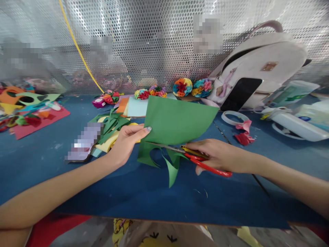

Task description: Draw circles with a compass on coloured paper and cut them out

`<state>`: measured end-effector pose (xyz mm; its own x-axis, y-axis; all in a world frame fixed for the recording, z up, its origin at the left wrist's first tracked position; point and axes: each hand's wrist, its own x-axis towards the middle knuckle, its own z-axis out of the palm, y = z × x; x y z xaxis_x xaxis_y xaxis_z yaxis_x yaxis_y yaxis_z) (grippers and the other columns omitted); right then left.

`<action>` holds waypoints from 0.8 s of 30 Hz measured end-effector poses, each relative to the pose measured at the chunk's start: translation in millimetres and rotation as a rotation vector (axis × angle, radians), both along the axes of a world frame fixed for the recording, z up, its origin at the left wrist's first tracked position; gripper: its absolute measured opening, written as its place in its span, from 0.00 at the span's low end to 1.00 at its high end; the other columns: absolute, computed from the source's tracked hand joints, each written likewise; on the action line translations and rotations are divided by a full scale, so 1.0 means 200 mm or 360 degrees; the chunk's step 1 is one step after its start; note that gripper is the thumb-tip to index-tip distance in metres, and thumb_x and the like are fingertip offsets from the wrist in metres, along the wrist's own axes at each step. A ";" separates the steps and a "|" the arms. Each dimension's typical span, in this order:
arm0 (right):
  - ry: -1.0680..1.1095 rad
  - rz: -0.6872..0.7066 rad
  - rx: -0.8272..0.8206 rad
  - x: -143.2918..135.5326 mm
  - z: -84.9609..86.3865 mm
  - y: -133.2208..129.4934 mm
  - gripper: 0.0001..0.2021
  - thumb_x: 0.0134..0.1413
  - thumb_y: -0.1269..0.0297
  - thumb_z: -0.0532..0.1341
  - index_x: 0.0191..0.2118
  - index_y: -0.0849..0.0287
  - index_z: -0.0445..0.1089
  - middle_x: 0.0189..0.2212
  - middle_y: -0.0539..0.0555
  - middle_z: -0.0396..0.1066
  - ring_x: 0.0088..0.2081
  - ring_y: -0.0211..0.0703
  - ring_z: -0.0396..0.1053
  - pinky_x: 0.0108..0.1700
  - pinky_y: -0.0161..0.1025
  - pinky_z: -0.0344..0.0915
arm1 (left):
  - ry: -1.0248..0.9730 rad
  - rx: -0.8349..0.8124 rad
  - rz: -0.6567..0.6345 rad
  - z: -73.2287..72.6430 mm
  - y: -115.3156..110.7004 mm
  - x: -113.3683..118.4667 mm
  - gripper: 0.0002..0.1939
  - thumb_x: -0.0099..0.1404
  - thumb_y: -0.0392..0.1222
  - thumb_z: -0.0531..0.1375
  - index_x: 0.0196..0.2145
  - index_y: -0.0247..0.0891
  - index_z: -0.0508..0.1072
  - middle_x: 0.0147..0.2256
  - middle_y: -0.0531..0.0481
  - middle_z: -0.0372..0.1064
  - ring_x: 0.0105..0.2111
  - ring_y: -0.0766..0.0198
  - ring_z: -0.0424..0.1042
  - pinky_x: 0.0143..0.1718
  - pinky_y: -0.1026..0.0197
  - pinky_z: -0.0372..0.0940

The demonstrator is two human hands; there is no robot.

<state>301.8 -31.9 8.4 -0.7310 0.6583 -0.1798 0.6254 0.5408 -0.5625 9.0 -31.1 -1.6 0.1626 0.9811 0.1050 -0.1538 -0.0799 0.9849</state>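
Note:
A sheet of green paper with a curved lower right edge stands tilted above the table, pinched at its left side by my left hand. My right hand grips a pair of scissors with red handles, its fingers wrapped round them. The blades point left along the paper's lower edge. Below them hang a cut green piece and a curled green strip. Left of my left hand lies a heap of green paper strips with yellow paper under it.
A phone lies at left on the blue table. Crumpled paper flowers line the back by a perforated metal wall. A white backpack with a black phone against it stands right, behind a tape roll.

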 end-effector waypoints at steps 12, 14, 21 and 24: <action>-0.0197 0.0004 0.0315 -0.01 -0.04 0.00 0.24 0.55 0.39 0.70 0.39 0.56 0.71 0.26 0.49 0.75 0.26 0.45 0.71 0.28 0.37 0.54 | 0.0032 0.0119 -0.0041 0.00 0.01 -0.01 0.16 0.58 0.51 0.74 0.20 0.41 0.80 0.22 0.52 0.72 0.29 0.61 0.69 0.35 0.57 0.64; -0.0226 0.0058 0.0419 -0.01 -0.06 0.00 0.26 0.55 0.38 0.70 0.44 0.57 0.74 0.31 0.52 0.80 0.29 0.51 0.76 0.29 0.38 0.57 | 0.0036 0.0139 -0.0056 0.00 0.01 -0.01 0.15 0.59 0.51 0.74 0.21 0.42 0.81 0.24 0.52 0.73 0.31 0.60 0.70 0.37 0.56 0.64; -0.0129 0.0126 0.0778 -0.02 -0.09 -0.02 0.36 0.54 0.38 0.71 0.59 0.59 0.72 0.44 0.59 0.84 0.39 0.56 0.82 0.34 0.40 0.66 | 0.0056 0.0257 -0.0167 -0.01 0.01 -0.01 0.15 0.64 0.50 0.71 0.24 0.42 0.81 0.29 0.51 0.75 0.33 0.60 0.70 0.41 0.55 0.65; -0.0084 0.0143 0.0848 -0.02 -0.08 -0.03 0.30 0.61 0.40 0.67 0.56 0.61 0.73 0.39 0.57 0.84 0.34 0.52 0.81 0.31 0.40 0.63 | 0.0099 0.0260 -0.0129 -0.01 0.01 -0.02 0.17 0.63 0.52 0.71 0.21 0.42 0.79 0.27 0.51 0.73 0.32 0.59 0.69 0.39 0.54 0.65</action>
<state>296.8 -38.3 -8.6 -0.7877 0.6035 0.1239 0.5833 0.7953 -0.1650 6.0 -30.0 -4.2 0.2514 0.9353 0.2490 -0.1052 -0.2293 0.9677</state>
